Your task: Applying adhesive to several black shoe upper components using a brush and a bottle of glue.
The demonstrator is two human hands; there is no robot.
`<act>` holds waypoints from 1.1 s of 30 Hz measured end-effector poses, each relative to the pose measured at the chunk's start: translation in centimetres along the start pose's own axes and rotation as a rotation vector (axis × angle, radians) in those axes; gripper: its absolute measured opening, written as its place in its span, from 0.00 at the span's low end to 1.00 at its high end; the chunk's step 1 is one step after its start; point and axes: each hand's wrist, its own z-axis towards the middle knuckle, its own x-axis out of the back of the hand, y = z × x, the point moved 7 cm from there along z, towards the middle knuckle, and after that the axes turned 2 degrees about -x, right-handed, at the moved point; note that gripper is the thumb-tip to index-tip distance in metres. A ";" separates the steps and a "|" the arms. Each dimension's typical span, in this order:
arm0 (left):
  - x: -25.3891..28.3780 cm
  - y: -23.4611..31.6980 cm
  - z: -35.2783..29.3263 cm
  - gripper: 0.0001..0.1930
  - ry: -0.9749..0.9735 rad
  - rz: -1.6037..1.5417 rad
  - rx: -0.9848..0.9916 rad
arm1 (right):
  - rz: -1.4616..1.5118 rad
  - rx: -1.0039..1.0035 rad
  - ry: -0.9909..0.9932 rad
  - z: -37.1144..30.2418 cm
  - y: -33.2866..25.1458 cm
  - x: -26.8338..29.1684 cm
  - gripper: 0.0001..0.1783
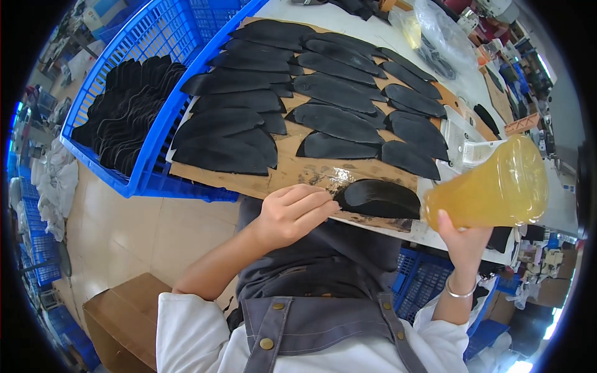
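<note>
A black curved piece [380,198], shaped like a shoe part, lies flat at the near edge of a brown board. Its left tip meets the fingertips of my left hand [295,212], which is closed with the fingers pressed together. The piece's upper surface has a shiny wet-looking patch. In my right hand [463,239] is a clear plastic bottle [491,183] of yellow liquid, tipped on its side with its narrow end at the piece's right end. Rows of similar black pieces [336,90] overlap on the brown board [283,163] beyond.
Left of the board stands a blue plastic crate [168,133] holding stacked black wavy-edged pieces [134,109]. A clear plastic bag [435,37] lies at the far right of the white table. An open cardboard box [124,317] sits on the floor at left; blue crates [426,276] stand under the table.
</note>
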 end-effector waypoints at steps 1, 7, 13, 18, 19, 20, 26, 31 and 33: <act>-0.1 0.0 0.1 0.12 0.006 -0.002 0.003 | -0.004 -0.099 0.059 -0.2 0.7 1.0 0.22; 0.0 -0.1 0.2 0.11 -0.004 -0.019 0.012 | 0.762 -0.010 0.168 -0.1 -2.4 -0.7 0.36; -0.4 -0.3 0.2 0.13 -0.013 -0.084 0.126 | 0.050 0.437 -0.156 0.9 -6.8 -4.5 0.42; 0.1 0.3 0.8 0.12 -0.011 -0.085 0.086 | -0.069 0.221 -0.046 -0.9 -3.1 -1.7 0.39; -0.2 -0.1 0.5 0.11 -0.034 -0.126 0.163 | -0.092 0.179 -0.027 -1.4 -2.3 -1.1 0.39; 0.2 0.4 1.3 0.11 -0.030 -0.011 0.032 | -0.111 0.141 -0.011 -1.7 -1.4 -0.7 0.38; -0.3 0.6 1.9 0.13 -0.088 -0.047 0.045 | 0.128 -0.116 0.223 -3.5 5.8 2.8 0.35; -1.6 1.5 5.1 0.23 -0.221 -0.083 0.172 | 1.426 -0.166 0.524 -5.7 10.5 1.2 0.38; -3.2 2.7 7.7 0.23 -0.334 -0.097 0.130 | 1.740 -0.171 0.565 -5.8 11.0 -0.2 0.37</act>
